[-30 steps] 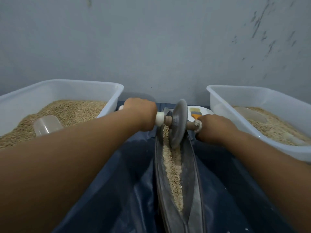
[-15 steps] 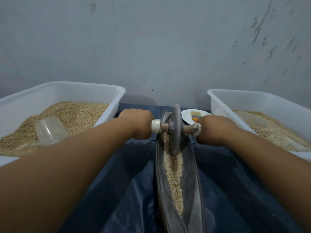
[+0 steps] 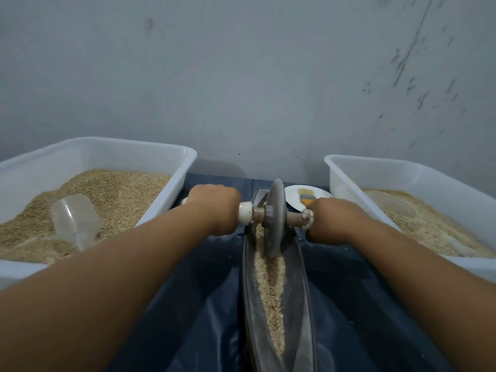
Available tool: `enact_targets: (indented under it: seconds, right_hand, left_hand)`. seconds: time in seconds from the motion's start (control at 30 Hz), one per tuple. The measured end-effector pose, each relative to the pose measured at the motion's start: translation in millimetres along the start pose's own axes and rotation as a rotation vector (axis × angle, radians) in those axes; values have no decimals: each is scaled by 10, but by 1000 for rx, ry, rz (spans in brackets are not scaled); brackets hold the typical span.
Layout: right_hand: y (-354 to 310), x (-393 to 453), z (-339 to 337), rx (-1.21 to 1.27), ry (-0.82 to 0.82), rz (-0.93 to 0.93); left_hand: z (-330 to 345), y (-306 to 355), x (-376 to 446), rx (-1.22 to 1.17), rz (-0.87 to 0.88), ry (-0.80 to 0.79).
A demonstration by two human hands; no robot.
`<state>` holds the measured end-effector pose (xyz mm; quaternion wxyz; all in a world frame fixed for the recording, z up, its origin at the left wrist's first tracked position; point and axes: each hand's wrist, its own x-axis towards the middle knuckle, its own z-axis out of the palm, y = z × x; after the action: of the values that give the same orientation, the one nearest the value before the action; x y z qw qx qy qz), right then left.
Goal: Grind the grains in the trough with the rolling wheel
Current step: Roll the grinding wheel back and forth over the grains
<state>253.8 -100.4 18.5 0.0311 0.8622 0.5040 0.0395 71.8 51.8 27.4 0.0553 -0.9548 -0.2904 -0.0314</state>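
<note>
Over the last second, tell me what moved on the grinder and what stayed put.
The rolling wheel rolled back along the trough toward the person, away from the far end, over the grains. The left hand and right hand came with it, each keeping its grip on an axle handle. Nothing was let go. Both tubs, the scoop and the plate stayed as they were.

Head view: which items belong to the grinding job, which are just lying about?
In use: rolling wheel, trough, grains, left hand, right hand.

Lying about: left tub with scoop, right tub, small white plate, blue sheet.
</note>
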Motion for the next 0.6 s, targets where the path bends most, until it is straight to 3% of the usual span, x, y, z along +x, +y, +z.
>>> enact_targets:
  seconds: [0.13,0.2,0.37,0.53,0.6]
  right_hand:
    - [39,-181,15,103,-247,-45]
    - [21,-177,3,38,-191,-53]
    - [-150,36,-153,-172,107,-50]
    - [-66,-131,-57,-69,-184,-71]
    - [-18,-190,48,-37,-166,-45]
  left_hand:
    - [124,-69,-128,-16,33,-140]
    - [164,-103,-146,-62,24,-183]
    - [167,-59,-73,-157,-63,-66]
    - [154,-48,-208,-66,-36,-185]
    - [145,1,-252,-9,-21,-141]
